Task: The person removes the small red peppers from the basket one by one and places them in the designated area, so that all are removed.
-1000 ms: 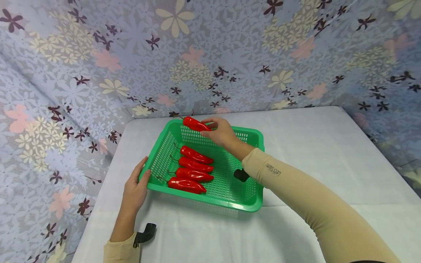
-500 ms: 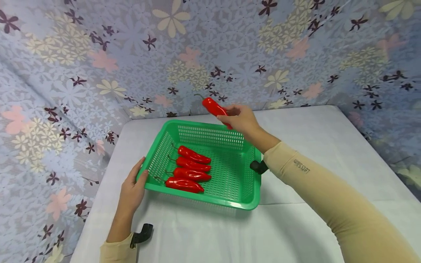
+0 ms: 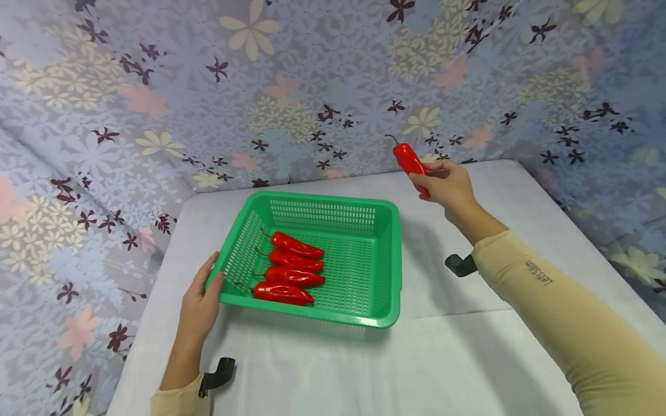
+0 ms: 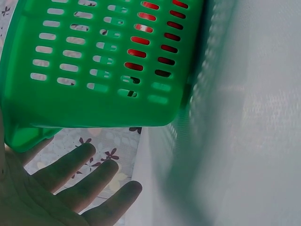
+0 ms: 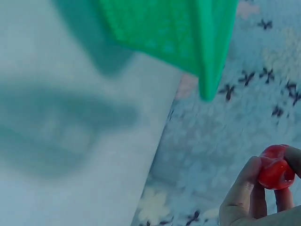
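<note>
Right grip: thumb and fingers of the right hand (image 3: 451, 188) were closed on the tip half of one red pepper, the held pepper (image 3: 407, 159).
Held pepper, position: raised above the table, to the right of the basket and apart from it.
Held pepper, long axis: slanted, running from upper left to lower right in the head view; neither upright nor level there.
Held pepper, pointing: the stem end faced up and left, away from the palm, its thin curved stem (image 3: 393, 138) bending left; the tapered tip pointed down and right, at the fingers.
Right wrist view: the same pepper appeared foreshortened, pinched between the fingertips.
Basket peppers: four red peppers (image 3: 295, 260) lay close side by side in the left part of the basket, stems left, tips right.
Basket: the green slotted basket (image 3: 312, 312) stood on the table.
Left grip: the left hand (image 3: 200, 303) rested against the basket's near-left corner, thumb at the rim, other fingers straight and spread.
Sleeves: a tan sleeve (image 3: 562, 312) covered the right forearm.
Table: white cloth (image 3: 291, 364), creased.
Backdrop: floral fabric (image 3: 312, 75).
</note>
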### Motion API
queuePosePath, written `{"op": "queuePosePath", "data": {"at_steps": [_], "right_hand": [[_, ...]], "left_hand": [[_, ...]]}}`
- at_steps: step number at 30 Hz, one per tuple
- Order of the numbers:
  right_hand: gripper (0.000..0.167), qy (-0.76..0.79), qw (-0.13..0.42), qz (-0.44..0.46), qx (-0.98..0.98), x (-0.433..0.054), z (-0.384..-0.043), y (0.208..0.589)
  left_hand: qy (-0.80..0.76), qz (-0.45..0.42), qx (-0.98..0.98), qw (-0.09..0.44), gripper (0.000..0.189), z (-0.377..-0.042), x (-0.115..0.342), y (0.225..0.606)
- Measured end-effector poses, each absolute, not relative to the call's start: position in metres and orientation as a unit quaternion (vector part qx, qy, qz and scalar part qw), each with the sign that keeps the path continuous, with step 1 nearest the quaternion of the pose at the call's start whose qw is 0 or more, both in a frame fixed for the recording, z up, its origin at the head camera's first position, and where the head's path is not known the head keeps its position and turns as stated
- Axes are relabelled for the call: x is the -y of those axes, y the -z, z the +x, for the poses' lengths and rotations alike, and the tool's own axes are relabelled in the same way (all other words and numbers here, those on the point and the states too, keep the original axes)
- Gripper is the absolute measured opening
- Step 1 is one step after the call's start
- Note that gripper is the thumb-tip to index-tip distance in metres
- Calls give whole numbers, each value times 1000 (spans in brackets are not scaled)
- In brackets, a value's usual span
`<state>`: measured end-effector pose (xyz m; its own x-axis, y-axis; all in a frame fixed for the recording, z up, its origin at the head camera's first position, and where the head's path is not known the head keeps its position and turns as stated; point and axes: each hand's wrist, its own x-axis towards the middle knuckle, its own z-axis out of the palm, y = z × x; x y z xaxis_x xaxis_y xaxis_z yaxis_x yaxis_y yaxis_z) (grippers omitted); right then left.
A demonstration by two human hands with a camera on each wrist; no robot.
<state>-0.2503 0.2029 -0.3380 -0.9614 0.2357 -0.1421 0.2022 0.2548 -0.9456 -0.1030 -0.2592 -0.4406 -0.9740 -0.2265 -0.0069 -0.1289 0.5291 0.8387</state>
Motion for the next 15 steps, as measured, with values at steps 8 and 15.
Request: {"op": "queuePosePath", "data": {"at_steps": [8,15], "right_hand": [[62,-575,9,-182,798,-228,-251,364],[58,-534,-22,-207,819,-243,-247,416]], "left_hand": [[477,105,871,47,54,-102,261,442],[485,98,867,57,54,-103,259,444]]}}
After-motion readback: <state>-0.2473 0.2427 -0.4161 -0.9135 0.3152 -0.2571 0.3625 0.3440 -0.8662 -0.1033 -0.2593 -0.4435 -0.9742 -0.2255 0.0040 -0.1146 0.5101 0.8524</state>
